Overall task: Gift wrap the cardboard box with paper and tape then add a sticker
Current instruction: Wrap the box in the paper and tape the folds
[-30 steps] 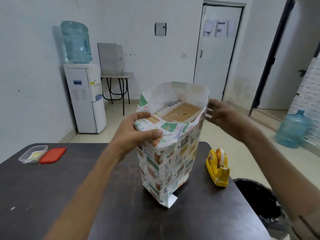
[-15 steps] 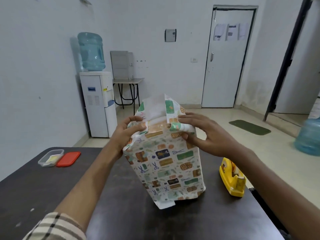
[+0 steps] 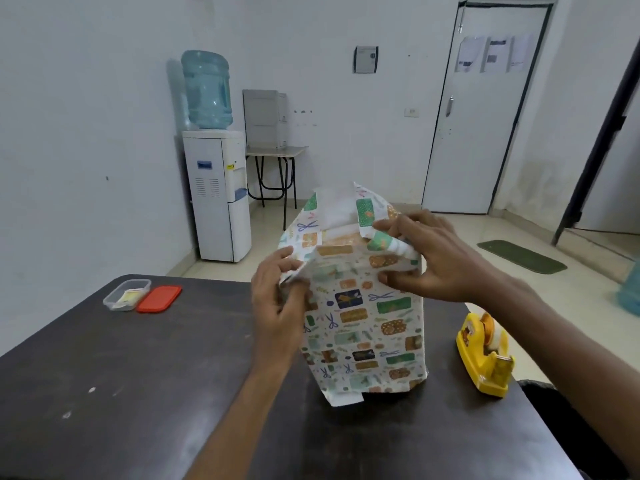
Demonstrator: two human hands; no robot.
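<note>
The box stands upright on the dark table (image 3: pixel 138 393), covered in patterned wrapping paper (image 3: pixel 363 327); the cardboard itself is hidden. At its top the paper flaps are partly folded, with the far flap still sticking up and showing its white inside. My left hand (image 3: pixel 277 299) pinches the left side flap at the upper left corner. My right hand (image 3: pixel 429 258) presses the right flap down over the top right edge, thumb on the front face. A yellow tape dispenser (image 3: pixel 485 355) sits on the table to the right of the box.
A clear plastic container (image 3: pixel 126 294) with small items and its red lid (image 3: pixel 159 298) lie at the table's far left. Beyond the table are a water dispenser (image 3: pixel 216 188), a small side table (image 3: pixel 273 154) and a closed door (image 3: pixel 485 109). A dark bin sits below the table's right edge.
The top was open with the cardboard showing; both hands have since folded the side flaps inward. My left hand slid lower along the left corner.
</note>
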